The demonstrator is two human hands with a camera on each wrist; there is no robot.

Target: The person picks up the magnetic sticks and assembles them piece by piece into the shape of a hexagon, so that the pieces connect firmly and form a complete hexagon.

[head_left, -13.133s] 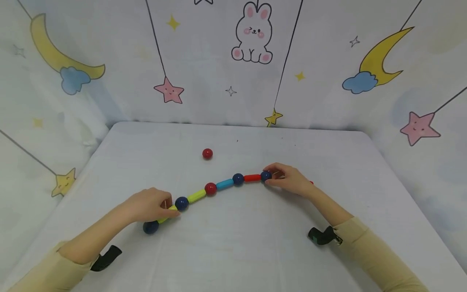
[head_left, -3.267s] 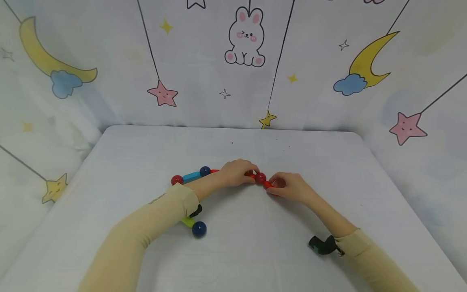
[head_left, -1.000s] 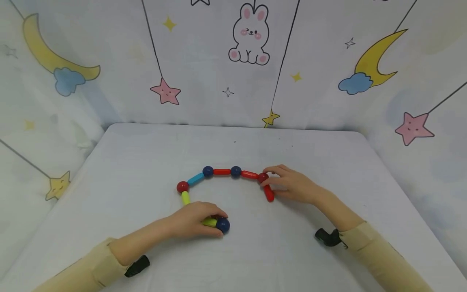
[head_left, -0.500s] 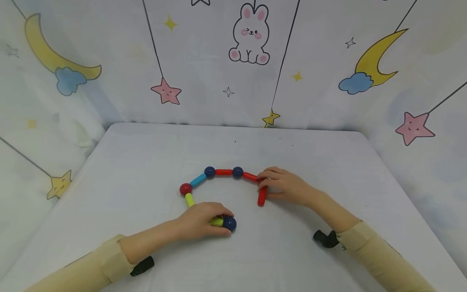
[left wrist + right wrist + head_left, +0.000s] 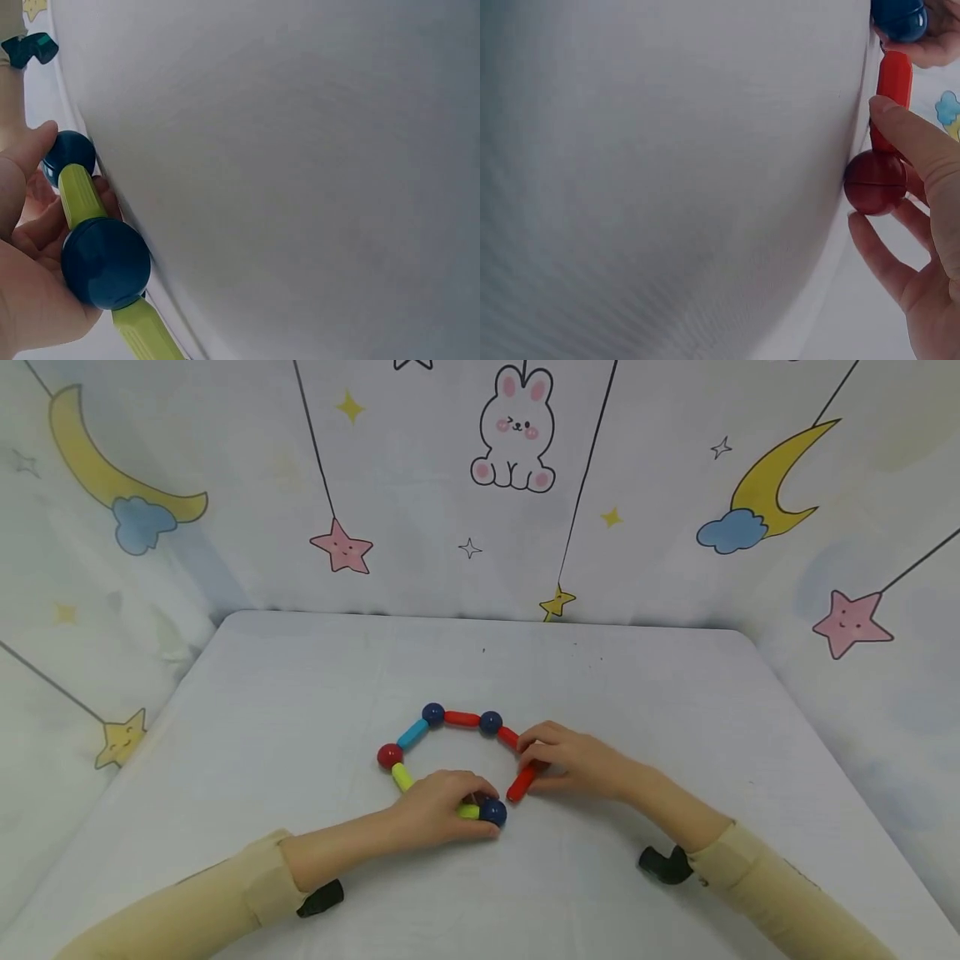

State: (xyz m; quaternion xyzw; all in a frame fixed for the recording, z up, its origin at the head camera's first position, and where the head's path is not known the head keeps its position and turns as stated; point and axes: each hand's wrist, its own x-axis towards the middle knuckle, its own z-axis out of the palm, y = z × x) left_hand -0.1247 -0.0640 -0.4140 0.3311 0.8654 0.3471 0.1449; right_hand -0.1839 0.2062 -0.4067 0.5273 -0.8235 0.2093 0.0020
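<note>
A chain of coloured rods and balls curves into an almost closed ring on the table. My left hand (image 5: 438, 810) pinches the dark blue end ball (image 5: 492, 812) between thumb and fingers. Its yellow-green rod (image 5: 81, 196) and a second blue ball (image 5: 106, 262) lie along the palm. My right hand (image 5: 573, 764) holds the other end, thumb on the red end rod (image 5: 894, 75) and fingers around the red ball (image 5: 876, 182). A small gap separates this rod's tip from the blue end ball. In the head view, my right fingers hide the red ball.
The ring's far side has another red ball (image 5: 389, 756), a light blue rod (image 5: 412, 734), two blue balls and red rods (image 5: 462, 718). The white table (image 5: 300, 660) meets a patterned cloth backdrop (image 5: 420, 468) behind. Dark wrist cameras (image 5: 321, 898) sit at both cuffs.
The loose red ball seen earliest now sits in the chain. From an open arc, the chain has bent into a ring. Over the last second both hands brought its ends closer together.
</note>
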